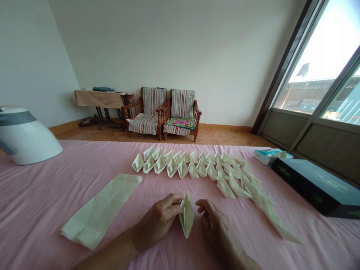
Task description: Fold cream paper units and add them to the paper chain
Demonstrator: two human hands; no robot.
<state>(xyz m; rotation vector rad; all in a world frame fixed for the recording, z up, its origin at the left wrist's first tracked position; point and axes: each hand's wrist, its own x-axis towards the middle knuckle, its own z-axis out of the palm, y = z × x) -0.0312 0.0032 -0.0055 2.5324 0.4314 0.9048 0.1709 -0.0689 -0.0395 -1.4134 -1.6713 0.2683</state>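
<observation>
A cream folded paper piece (187, 214), narrow and pointed at both ends, stands on edge on the pink tablecloth (50, 195). My left hand (156, 221) pinches its left side with fingers closed on it. My right hand (213, 221) rests just right of it, fingers curled and close to the paper, apparently not touching it. Beyond my hands, several finished cream paper boats (182, 165) stand in rows across the cloth. A long unfolded creased paper sheet (101, 208) lies to the left.
A white rounded appliance (25, 135) sits at the far left of the table. A dark box (317, 185) and a light blue-white box (267, 155) lie at the right. Two striped wooden chairs (164, 114) and a side table stand by the far wall.
</observation>
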